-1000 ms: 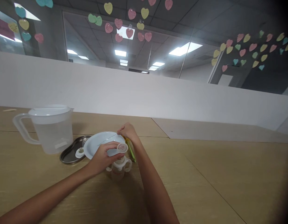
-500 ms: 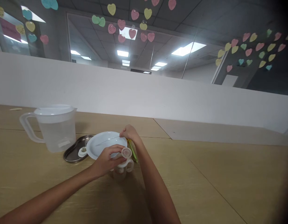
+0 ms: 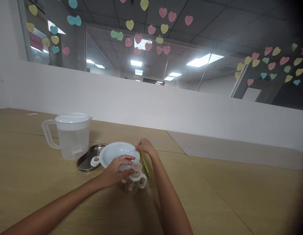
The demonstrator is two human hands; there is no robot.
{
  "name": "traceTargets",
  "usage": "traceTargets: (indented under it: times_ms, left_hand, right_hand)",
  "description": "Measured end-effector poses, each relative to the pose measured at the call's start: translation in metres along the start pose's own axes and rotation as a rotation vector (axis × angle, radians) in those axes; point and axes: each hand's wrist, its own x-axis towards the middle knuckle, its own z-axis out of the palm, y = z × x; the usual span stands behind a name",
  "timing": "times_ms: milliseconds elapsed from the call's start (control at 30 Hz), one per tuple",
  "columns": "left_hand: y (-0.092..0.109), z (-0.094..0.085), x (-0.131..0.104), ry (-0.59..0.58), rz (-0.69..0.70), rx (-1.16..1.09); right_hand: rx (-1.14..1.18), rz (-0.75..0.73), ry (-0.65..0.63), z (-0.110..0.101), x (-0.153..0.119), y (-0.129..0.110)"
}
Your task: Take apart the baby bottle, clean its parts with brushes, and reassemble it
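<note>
In the head view, a clear baby bottle (image 3: 132, 186) with white side handles stands upright on the table. My left hand (image 3: 117, 171) curls around its top from the left, thumb and fingers beside the round translucent piece (image 3: 136, 166) at the mouth. My right hand (image 3: 146, 146) is closed in a pinch on one end of a thin rod (image 3: 125, 152), which slants leftward over the white bowl (image 3: 106, 160). Just right of the bowl lies a slim green-handled item (image 3: 145, 165), partly hidden by the right hand.
A lidded clear pitcher (image 3: 74, 140) stands to the left. Next to it, a kidney-shaped metal tray (image 3: 84, 164) holds a white ring-shaped bottle part (image 3: 95, 161) and another clear piece. Behind the wooden table (image 3: 215, 195) runs a white wall (image 3: 141, 101) below glass.
The view has shifted, so everything sits further right and lower. Both hands keep nearly the same grips; the thin rod stays over the bowl.
</note>
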Motion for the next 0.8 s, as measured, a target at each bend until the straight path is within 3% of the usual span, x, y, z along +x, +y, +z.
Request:
traceTargets:
  times_ms: [233,400,500,633,700,800]
  left_hand:
    - [-0.031,-0.035,-0.01,0.224,-0.051,0.084]
    - [-0.068,-0.065,-0.025,0.492,-0.083,0.335]
    - [-0.086,-0.079,-0.033,0.526,-0.122,0.503]
    - [-0.099,-0.082,-0.041,0.503,-0.173,0.627]
    - [-0.102,-0.081,-0.043,0.489,-0.182,0.654]
    - [-0.097,-0.084,-0.042,0.499,-0.177,0.654]
  right_hand:
    - [-0.037,-0.007,-0.035,-0.001,0.0,0.004]
    - [-0.03,-0.02,-0.042,-0.001,-0.004,0.002]
    - [-0.016,-0.027,-0.003,-0.01,-0.008,-0.003]
    - [0.035,-0.068,0.186,-0.047,-0.038,-0.02]
    - [0.083,-0.124,0.304,-0.072,-0.072,-0.031]
    - [0.264,-0.307,0.647,-0.1,-0.143,-0.041]
